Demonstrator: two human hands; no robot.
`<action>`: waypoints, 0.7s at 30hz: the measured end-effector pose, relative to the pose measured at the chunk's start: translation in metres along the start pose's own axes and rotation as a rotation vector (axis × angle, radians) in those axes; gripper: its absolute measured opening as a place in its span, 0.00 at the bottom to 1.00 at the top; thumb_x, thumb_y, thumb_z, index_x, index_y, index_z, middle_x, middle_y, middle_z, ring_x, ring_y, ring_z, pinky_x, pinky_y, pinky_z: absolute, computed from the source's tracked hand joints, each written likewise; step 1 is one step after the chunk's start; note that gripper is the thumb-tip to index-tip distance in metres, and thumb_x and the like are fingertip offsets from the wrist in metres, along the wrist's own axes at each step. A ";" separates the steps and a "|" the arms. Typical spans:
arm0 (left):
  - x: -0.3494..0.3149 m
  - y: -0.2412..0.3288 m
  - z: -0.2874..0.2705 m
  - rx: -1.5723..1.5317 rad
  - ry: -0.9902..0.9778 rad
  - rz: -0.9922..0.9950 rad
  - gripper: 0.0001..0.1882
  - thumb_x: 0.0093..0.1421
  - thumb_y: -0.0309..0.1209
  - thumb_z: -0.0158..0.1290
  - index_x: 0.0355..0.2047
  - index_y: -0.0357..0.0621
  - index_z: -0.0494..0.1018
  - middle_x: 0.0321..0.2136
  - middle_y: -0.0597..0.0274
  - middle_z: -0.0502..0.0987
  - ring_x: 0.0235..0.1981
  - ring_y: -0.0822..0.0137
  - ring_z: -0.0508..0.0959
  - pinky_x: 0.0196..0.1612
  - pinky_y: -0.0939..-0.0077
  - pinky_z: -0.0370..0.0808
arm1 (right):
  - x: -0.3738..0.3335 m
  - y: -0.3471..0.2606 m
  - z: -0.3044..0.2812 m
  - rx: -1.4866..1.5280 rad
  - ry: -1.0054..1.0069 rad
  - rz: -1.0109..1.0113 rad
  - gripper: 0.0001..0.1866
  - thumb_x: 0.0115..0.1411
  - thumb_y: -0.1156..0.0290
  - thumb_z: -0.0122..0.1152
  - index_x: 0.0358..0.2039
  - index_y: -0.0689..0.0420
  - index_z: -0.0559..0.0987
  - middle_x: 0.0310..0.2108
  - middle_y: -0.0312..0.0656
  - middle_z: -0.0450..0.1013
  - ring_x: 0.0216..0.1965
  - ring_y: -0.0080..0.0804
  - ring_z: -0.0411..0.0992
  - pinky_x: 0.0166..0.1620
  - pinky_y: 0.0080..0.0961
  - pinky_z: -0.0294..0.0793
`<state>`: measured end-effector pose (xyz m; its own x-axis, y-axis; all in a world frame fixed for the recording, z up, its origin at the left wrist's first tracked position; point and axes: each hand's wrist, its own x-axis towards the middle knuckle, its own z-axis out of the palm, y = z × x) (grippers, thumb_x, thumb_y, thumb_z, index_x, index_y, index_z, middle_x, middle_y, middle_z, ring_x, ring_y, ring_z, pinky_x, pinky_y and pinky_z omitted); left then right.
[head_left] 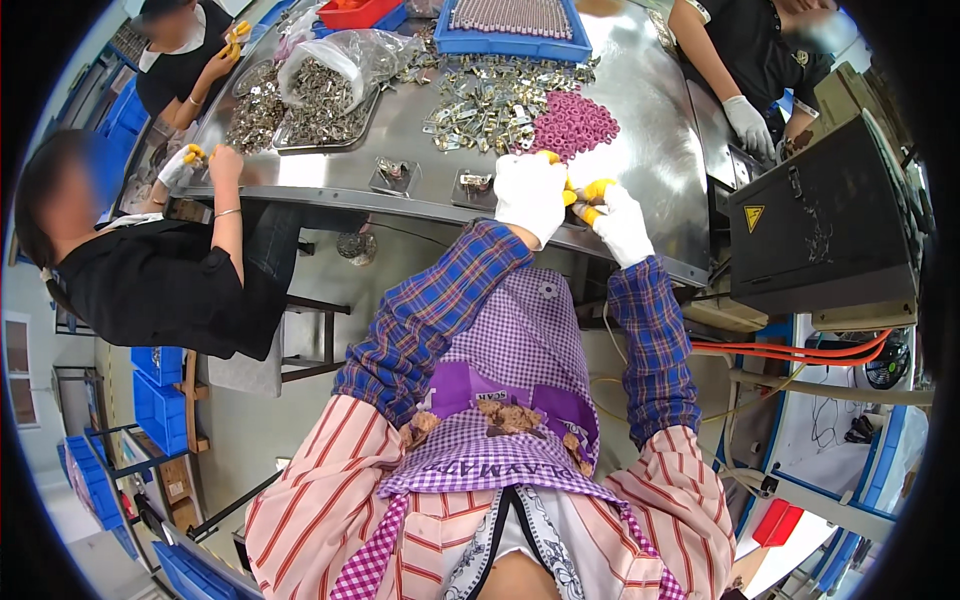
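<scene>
My left hand [532,196] and my right hand [619,222], both in white gloves with yellow fingertips, come close together over the near edge of the steel table [655,150]. Each has its fingers pinched; whatever is between them is too small or hidden to make out. Just beyond them lies a heap of pink rings [575,125], touching a spread of small shiny metal parts [478,110]. Beside my left hand, a small metal fixture [472,187] sits near the table edge with a metal piece on it.
A similar fixture [394,177] stands further left. Beyond it are a metal tray [330,140] and a plastic bag [345,70] of metal parts. A blue tray [515,42] holds rows of pieces. Co-workers sit at left and far right; a black box [820,215] stands right.
</scene>
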<state>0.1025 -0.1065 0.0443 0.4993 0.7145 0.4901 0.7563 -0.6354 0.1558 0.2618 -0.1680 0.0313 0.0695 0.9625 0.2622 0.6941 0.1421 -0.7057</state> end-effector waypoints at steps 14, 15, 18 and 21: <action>0.022 -0.083 -0.030 0.031 -0.170 -0.244 0.15 0.51 0.43 0.54 0.37 0.57 0.78 0.38 0.61 0.79 0.38 0.61 0.77 0.39 0.65 0.70 | 0.014 0.028 -0.051 -0.386 0.254 0.469 0.20 0.52 0.59 0.64 0.45 0.51 0.76 0.41 0.38 0.74 0.37 0.35 0.74 0.41 0.27 0.74; 0.028 -0.095 -0.027 0.102 -0.246 -0.266 0.14 0.51 0.42 0.53 0.37 0.56 0.78 0.36 0.60 0.79 0.37 0.61 0.78 0.38 0.66 0.70 | 0.024 0.051 -0.061 -0.385 0.262 0.472 0.20 0.52 0.59 0.64 0.45 0.51 0.76 0.41 0.38 0.74 0.37 0.35 0.74 0.41 0.27 0.74; 0.044 -0.114 -0.009 0.242 -0.393 -0.307 0.13 0.52 0.40 0.52 0.36 0.54 0.79 0.34 0.58 0.80 0.35 0.62 0.79 0.35 0.67 0.70 | 0.049 0.094 -0.072 -0.673 0.321 0.529 0.22 0.53 0.54 0.62 0.45 0.50 0.76 0.41 0.40 0.73 0.39 0.38 0.74 0.42 0.29 0.74; 0.048 -0.118 0.012 0.271 -0.420 -0.302 0.12 0.51 0.42 0.54 0.34 0.56 0.79 0.31 0.58 0.80 0.33 0.59 0.78 0.36 0.63 0.71 | 0.064 0.105 -0.068 -0.761 0.348 0.575 0.22 0.54 0.53 0.61 0.45 0.51 0.75 0.41 0.40 0.72 0.38 0.38 0.74 0.42 0.30 0.75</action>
<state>0.0419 0.0061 0.0390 0.3282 0.9422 0.0676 0.9446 -0.3278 -0.0164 0.3879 -0.1069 0.0192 0.6574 0.7006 0.2772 0.7531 -0.6232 -0.2109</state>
